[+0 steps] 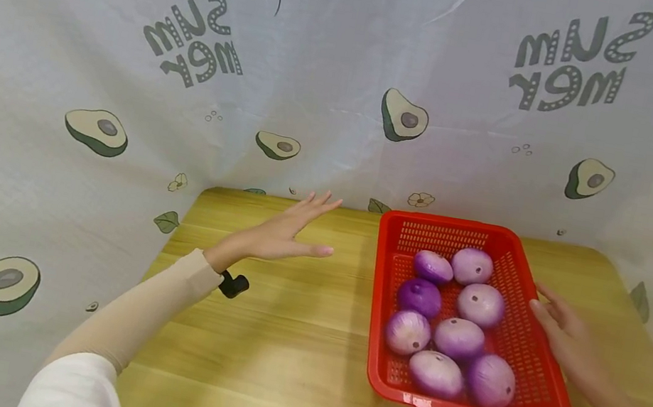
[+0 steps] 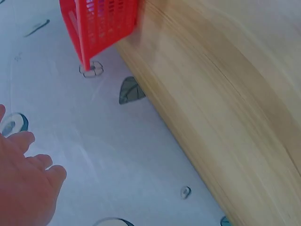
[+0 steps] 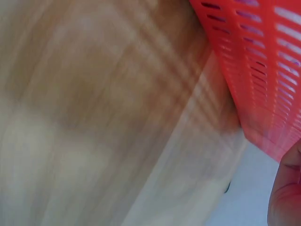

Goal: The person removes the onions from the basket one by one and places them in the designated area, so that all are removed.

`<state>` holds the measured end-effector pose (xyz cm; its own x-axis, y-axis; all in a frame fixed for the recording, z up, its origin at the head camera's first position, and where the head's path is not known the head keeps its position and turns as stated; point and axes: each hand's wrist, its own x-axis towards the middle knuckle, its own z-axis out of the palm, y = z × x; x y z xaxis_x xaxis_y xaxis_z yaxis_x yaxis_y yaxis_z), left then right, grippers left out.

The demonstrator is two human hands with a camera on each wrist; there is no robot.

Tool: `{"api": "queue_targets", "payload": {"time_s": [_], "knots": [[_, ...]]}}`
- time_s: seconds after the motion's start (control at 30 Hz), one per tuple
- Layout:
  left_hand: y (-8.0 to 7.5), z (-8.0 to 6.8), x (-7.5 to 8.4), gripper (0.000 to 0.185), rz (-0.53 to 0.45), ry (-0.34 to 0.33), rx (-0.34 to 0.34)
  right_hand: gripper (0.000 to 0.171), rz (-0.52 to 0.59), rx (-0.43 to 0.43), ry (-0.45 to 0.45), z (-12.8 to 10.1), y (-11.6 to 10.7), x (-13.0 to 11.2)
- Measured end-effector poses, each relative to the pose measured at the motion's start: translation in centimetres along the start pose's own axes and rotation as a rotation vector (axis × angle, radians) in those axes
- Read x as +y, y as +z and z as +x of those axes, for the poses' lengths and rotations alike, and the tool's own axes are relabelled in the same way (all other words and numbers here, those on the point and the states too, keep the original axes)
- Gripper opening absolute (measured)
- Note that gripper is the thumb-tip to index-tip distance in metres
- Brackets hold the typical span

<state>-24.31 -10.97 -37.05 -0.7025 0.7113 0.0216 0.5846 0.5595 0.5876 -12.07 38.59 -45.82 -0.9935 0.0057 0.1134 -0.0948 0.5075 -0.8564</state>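
While the left hand [image 1: 283, 232] hovers flat, fingers straight, over bare wooden table [image 1: 278, 339], the red plastic basket [image 1: 534, 393] of 8 purple onions [image 1: 459, 337] sits right of it; the right hand's [image 1: 564, 333] relaxed fingers touch its rim. Likely heavy, flexing: grip both long rims.

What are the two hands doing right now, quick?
Left hand: open, fingers straight, above the table, holding nothing.
Right hand: open, resting against the red basket rim.

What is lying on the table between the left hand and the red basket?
Nothing: in the head view, only bare wooden table lies between the left hand and the red basket holding purple onions.
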Motion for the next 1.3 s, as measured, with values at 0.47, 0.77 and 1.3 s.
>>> {"api": "queue_targets", "payload": {"time_s": [0.47, 0.77, 1.3], "knots": [[2.3, 3.6, 5.0, 0.089, -0.043, 0.173, -0.22, 0.053, -0.04, 0.093, -0.032, -0.6, 0.7, -0.1], [4.0, 6.0, 6.9, 0.089, -0.132, 0.248, -0.305, 0.051, -0.036, 0.122, -0.053, -0.8, 0.7, 0.2], [7.7, 8.4, 9.4, 0.08, -0.285, 0.362, -0.494, 0.052, 0.013, 0.118, -0.025, -0.9, 0.7, 0.6]]}}
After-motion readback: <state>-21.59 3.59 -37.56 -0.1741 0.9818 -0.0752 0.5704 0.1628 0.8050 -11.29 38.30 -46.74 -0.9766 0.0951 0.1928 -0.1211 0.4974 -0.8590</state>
